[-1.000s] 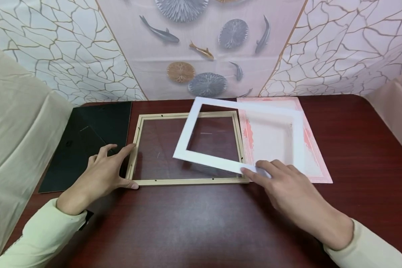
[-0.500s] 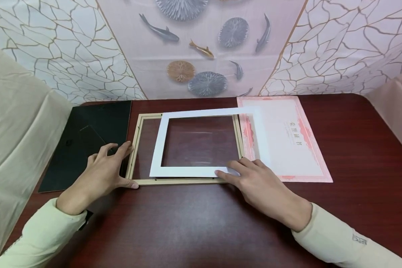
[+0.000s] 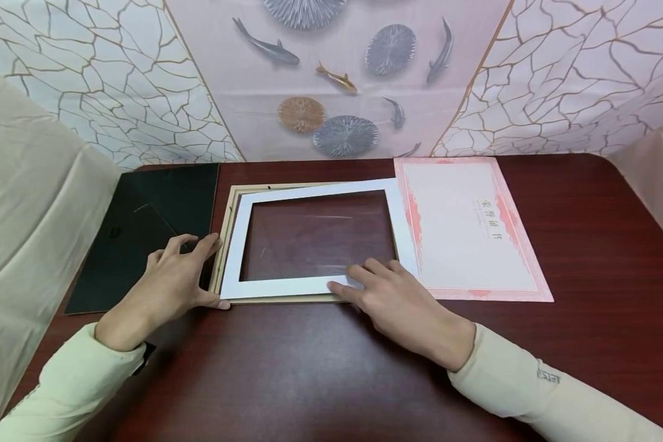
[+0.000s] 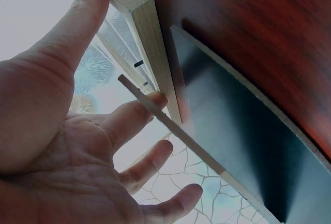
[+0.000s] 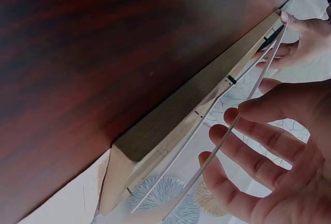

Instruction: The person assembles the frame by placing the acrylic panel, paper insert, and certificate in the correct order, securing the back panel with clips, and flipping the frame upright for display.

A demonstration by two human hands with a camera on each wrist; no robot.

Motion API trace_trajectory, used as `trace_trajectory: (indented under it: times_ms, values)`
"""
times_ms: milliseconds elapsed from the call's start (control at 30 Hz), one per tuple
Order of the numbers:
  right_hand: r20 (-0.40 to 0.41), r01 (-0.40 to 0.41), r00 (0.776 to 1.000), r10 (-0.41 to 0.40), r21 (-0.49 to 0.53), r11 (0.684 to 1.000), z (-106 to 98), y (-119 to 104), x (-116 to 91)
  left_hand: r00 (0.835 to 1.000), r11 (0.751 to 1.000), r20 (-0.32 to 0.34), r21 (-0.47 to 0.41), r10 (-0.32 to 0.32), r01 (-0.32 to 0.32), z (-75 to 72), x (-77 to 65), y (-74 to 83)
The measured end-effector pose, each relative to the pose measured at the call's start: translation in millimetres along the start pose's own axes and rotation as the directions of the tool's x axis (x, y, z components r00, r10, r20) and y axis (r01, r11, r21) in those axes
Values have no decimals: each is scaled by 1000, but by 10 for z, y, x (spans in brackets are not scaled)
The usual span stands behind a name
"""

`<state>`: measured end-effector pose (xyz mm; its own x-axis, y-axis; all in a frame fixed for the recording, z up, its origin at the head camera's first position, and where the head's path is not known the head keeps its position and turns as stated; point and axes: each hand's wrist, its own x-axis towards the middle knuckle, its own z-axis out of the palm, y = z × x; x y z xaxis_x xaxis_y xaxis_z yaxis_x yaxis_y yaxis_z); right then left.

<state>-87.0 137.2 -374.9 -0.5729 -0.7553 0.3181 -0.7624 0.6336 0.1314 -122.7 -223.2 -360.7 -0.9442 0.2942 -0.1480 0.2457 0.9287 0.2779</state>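
Note:
A pale wooden picture frame (image 3: 287,186) lies on the table with a clear pane (image 3: 309,236) in it. Above it, slightly tilted, is a white picture mat (image 3: 236,245), its left end near the frame's left rail. My right hand (image 3: 395,301) pinches the mat's front edge between thumb and fingers; the right wrist view shows the mat (image 5: 221,144) raised off the pane. At the frame's front left corner, my left hand (image 3: 162,279) rests thumb and index fingertip against the wood (image 4: 150,32). Its other fingers are spread and hold nothing.
On the left lies a black backing board (image 3: 143,202) with a stand flap, partly under my left hand. A pink-bordered certificate (image 3: 453,233) lies right of the frame, the mat's right end reaching its edge. Patterned cloth (image 3: 337,80) hangs behind the dark red table (image 3: 287,368).
My right hand has brought the mat leftward and down from over the certificate to over the frame, turning it nearly square. My left hand has stayed at the frame's corner.

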Motion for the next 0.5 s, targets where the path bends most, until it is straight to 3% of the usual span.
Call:
trace_trajectory:
  times_ms: [300, 500]
  values:
    - [41, -10, 999, 9, 28, 1000, 51, 35, 49, 1000, 1000, 6, -9, -4, 4, 12, -18, -21]
    - [31, 9, 999, -9, -5, 1000, 76, 10, 46, 1000, 1000, 8, -14, 15, -15, 24, -29, -21]
